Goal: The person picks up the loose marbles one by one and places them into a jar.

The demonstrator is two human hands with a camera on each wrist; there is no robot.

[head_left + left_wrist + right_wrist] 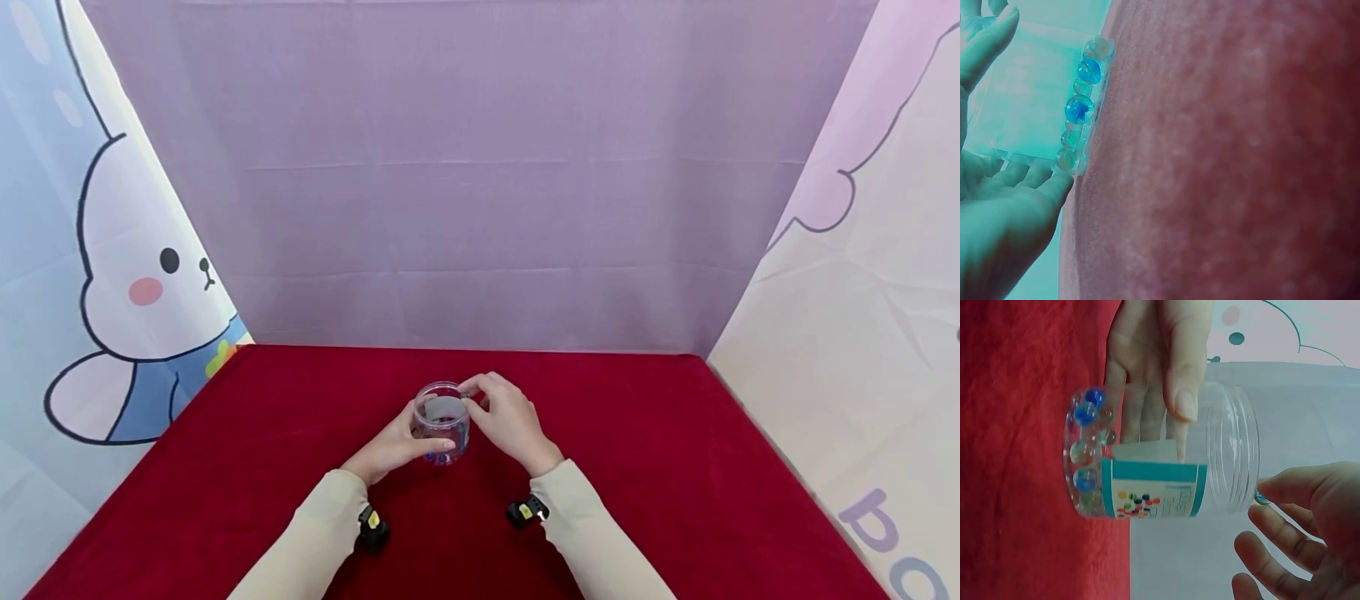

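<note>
A clear plastic jar (pixel 442 427) stands upright over the red cloth, its mouth uncovered. My left hand (pixel 393 447) grips its side, thumb across the front and fingers around the far wall. Several clear and blue marbles (pixel 1085 479) lie along the jar's bottom, and they also show through its wall in the left wrist view. A label (pixel 1157 490) with a teal border is on the side. My right hand (pixel 512 418) is at the right of the rim, pinching a small glass marble (pixel 1263 498) between thumb and index finger. Its other fingers are loosely bent.
A red cloth (pixel 637 467) covers the table. Behind it hangs a purple-grey curtain (pixel 480 183), with printed cartoon panels (pixel 150 317) at the sides. Black straps with small devices (pixel 372 529) are at both wrists.
</note>
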